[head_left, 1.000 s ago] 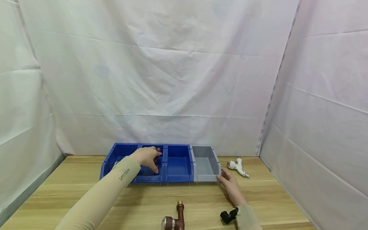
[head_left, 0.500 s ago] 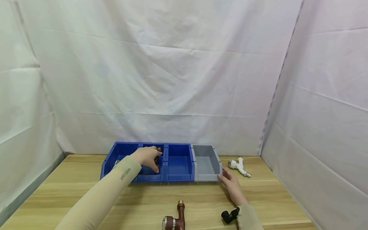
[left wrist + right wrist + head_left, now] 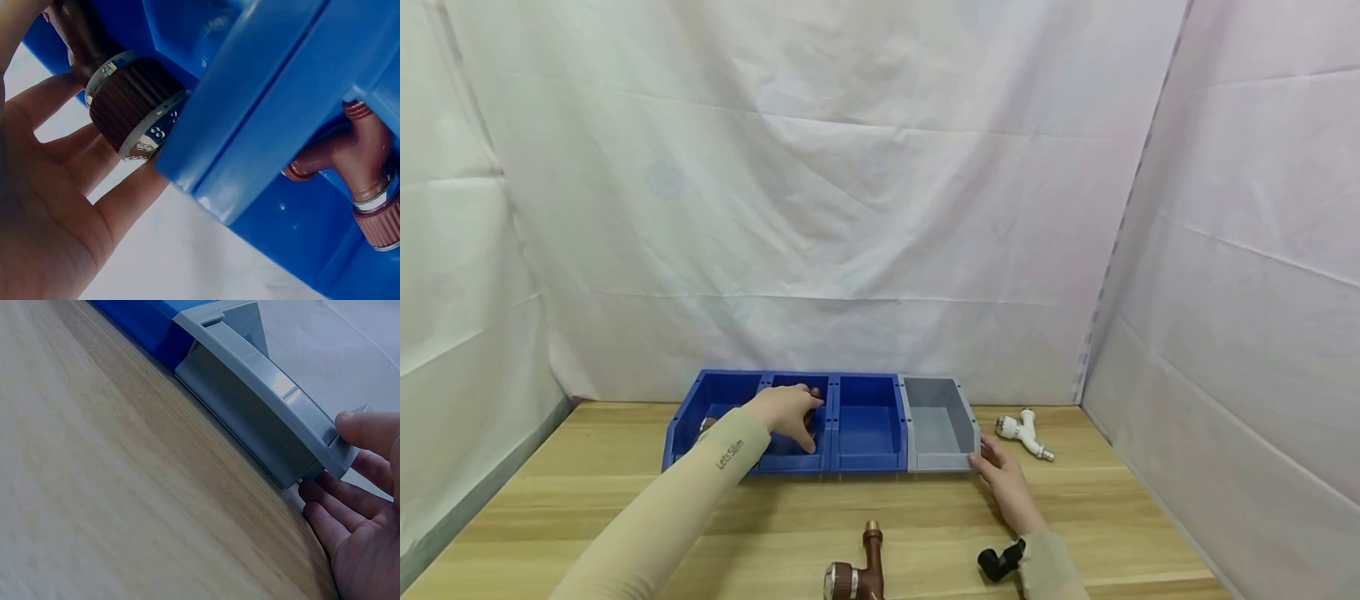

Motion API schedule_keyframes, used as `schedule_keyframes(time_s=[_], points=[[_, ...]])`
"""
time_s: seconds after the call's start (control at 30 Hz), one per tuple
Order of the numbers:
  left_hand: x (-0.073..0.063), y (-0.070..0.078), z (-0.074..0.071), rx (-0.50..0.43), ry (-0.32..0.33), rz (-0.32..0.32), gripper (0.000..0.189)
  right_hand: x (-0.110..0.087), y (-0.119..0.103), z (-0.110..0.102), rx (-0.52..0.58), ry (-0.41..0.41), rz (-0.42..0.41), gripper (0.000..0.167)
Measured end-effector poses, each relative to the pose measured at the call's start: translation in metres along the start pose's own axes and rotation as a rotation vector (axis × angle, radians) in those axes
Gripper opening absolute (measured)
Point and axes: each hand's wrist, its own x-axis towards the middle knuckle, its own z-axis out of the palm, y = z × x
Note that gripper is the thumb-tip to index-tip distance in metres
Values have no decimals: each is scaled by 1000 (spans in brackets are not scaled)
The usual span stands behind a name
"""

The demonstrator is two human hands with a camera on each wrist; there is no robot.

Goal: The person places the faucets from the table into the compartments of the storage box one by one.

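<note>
My left hand reaches into the second blue bin from the left and holds a dark brown faucet. In the left wrist view the faucet shows its ribbed knob and chrome rings, with fingers curled behind it. Another brown faucet lies in the neighbouring blue bin; in the head view my forearm hides most of it. At the right end of the row, my right hand pinches the front corner of the grey bin, thumb on the rim and other fingers below.
A white faucet lies on the table right of the grey bin. Nearer the front edge are a brown faucet with a brass end and a black elbow-shaped piece. A third blue bin stands between the hands. White curtains surround the table.
Both hands stay at the same bins. The left forearm shifts very slightly to the right, and a bit more brown shows in the leftmost bin.
</note>
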Motion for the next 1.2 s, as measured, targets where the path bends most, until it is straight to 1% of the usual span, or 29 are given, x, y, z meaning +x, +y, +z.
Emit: schedule_keyframes(time_s=[0.2, 0.5, 0.7, 1.0, 1.2], points=[[0, 0, 3, -14, -1, 7, 81, -4, -1, 2, -4, 6, -5, 56], [1, -4, 5, 6, -13, 17, 82, -3, -1, 5, -9, 16, -8, 55], [1, -5, 7, -6, -14, 6, 81, -3, 0, 7, 0, 19, -16, 56], [-1, -6, 15, -4, 9, 14, 78, -6, 2, 9, 2, 14, -27, 58], [-3, -8, 16, 4, 15, 14, 77, -5, 3, 10, 5, 7, -25, 58]])
